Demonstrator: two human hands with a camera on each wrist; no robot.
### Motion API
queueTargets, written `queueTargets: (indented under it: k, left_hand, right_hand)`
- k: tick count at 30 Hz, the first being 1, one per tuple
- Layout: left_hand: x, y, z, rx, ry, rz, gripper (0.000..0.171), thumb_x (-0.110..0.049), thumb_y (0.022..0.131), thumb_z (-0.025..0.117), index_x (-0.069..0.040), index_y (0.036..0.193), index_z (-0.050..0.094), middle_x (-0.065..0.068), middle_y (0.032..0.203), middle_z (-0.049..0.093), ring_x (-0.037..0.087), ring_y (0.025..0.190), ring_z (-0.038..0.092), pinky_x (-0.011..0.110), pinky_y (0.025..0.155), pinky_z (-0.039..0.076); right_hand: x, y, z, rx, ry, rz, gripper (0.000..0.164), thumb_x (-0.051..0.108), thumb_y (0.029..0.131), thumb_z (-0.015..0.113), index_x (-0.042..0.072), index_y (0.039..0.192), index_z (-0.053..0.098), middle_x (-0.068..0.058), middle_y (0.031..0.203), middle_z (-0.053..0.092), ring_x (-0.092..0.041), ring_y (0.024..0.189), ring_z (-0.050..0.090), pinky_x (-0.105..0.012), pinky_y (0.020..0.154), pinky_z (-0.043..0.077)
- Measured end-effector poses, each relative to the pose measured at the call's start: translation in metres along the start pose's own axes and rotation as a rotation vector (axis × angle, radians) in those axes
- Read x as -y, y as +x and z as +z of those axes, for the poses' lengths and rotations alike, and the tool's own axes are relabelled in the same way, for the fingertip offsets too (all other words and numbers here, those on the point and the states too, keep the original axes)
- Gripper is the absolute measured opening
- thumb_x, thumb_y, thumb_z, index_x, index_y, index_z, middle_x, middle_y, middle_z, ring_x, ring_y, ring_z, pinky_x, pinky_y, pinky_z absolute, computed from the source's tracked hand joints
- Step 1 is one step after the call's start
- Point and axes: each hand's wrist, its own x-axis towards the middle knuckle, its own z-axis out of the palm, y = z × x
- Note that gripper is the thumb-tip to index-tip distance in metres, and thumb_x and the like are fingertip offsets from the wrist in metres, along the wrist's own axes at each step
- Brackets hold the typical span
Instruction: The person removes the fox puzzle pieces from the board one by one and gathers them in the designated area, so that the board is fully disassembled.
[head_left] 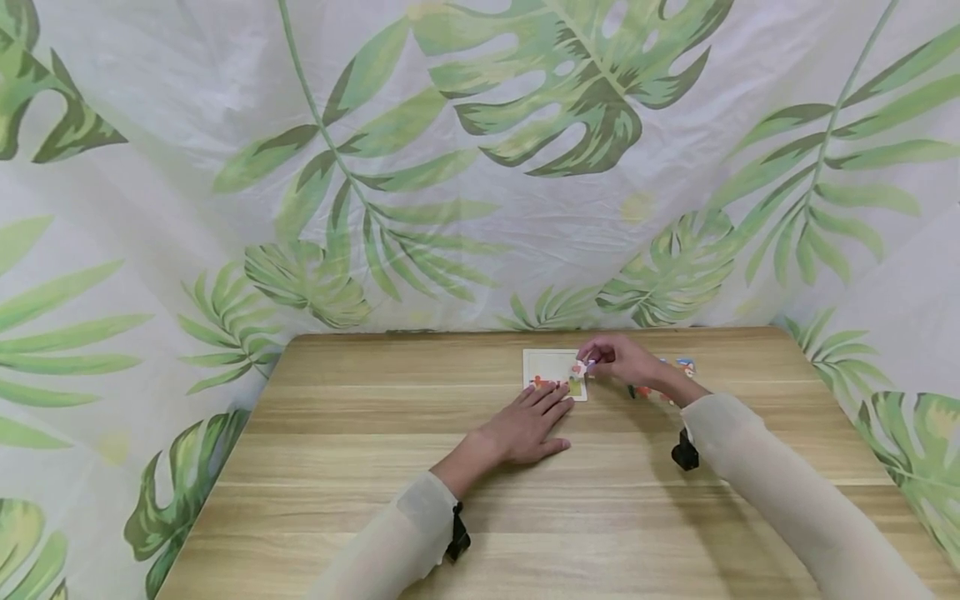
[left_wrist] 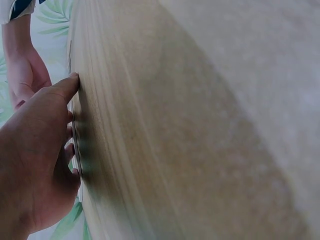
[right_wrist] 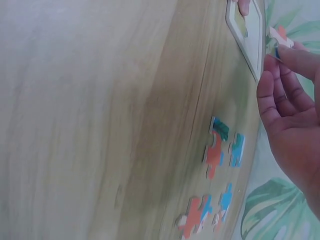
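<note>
A white-framed jigsaw puzzle tray [head_left: 551, 353] lies near the far edge of the table, with coloured pieces along its lower part. My left hand [head_left: 527, 427] lies palm down, its straight fingers resting over the tray's near edge. Over the tray's right side, my right hand [head_left: 621, 360] pinches a jigsaw piece [right_wrist: 281, 37] between thumb and fingers. That piece is raised above the tray [right_wrist: 254, 30] in the right wrist view. In the left wrist view, the left hand [left_wrist: 37, 155] has its fingertips down at the tray, which is mostly hidden.
Several loose jigsaw pieces [right_wrist: 213, 155] in orange, blue and green lie on the wooden table [head_left: 360, 467] right of the tray, partly behind the right forearm in the head view. A leaf-patterned cloth [head_left: 450, 208] hangs behind the table.
</note>
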Motion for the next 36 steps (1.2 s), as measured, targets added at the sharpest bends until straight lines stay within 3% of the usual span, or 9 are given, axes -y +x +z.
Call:
queueTargets:
  k: [8, 16, 31, 36]
  left_hand:
    - [0.001, 0.0, 0.002, -0.001, 0.005, 0.0, 0.074, -0.059, 0.112, 0.035, -0.016, 0.171, 0.022, 0.005, 0.179, 0.012, 0.024, 0.165, 0.01, 0.045, 0.133, 0.015]
    - [0.003, 0.001, 0.005, -0.004, 0.012, -0.002, 0.074, -0.058, 0.112, 0.034, -0.017, 0.171, 0.019, 0.004, 0.179, 0.009, 0.023, 0.165, 0.007, 0.044, 0.133, 0.013]
    - [0.002, -0.001, 0.006, -0.016, -0.022, 0.01, 0.073, -0.057, 0.113, 0.035, -0.016, 0.171, 0.021, 0.004, 0.179, 0.009, 0.023, 0.165, 0.008, 0.044, 0.133, 0.012]
    - [0.003, -0.001, 0.007, -0.025, -0.023, 0.009, 0.073, -0.057, 0.112, 0.036, -0.016, 0.171, 0.021, 0.004, 0.179, 0.01, 0.023, 0.165, 0.008, 0.044, 0.133, 0.012]
  right_hand:
    - [0.0, -0.014, -0.012, 0.053, 0.021, -0.007, 0.025, -0.003, 0.099, 0.069, -0.006, 0.124, 0.07, -0.019, 0.099, 0.072, -0.033, 0.086, 0.067, -0.028, 0.069, 0.054]
    - [-0.005, -0.031, -0.024, 0.053, -0.013, 0.009, 0.023, -0.002, 0.099, 0.07, -0.008, 0.121, 0.07, -0.016, 0.094, 0.071, -0.016, 0.074, 0.06, -0.024, 0.064, 0.05]
    - [-0.016, -0.07, -0.047, 0.009, -0.025, 0.014, 0.021, -0.002, 0.099, 0.071, -0.006, 0.119, 0.072, -0.016, 0.095, 0.072, -0.019, 0.072, 0.058, -0.028, 0.062, 0.051]
    - [-0.02, -0.08, -0.054, -0.008, -0.043, 0.031, 0.021, -0.001, 0.098, 0.072, -0.005, 0.118, 0.073, -0.014, 0.095, 0.072, -0.012, 0.073, 0.057, -0.025, 0.062, 0.05]
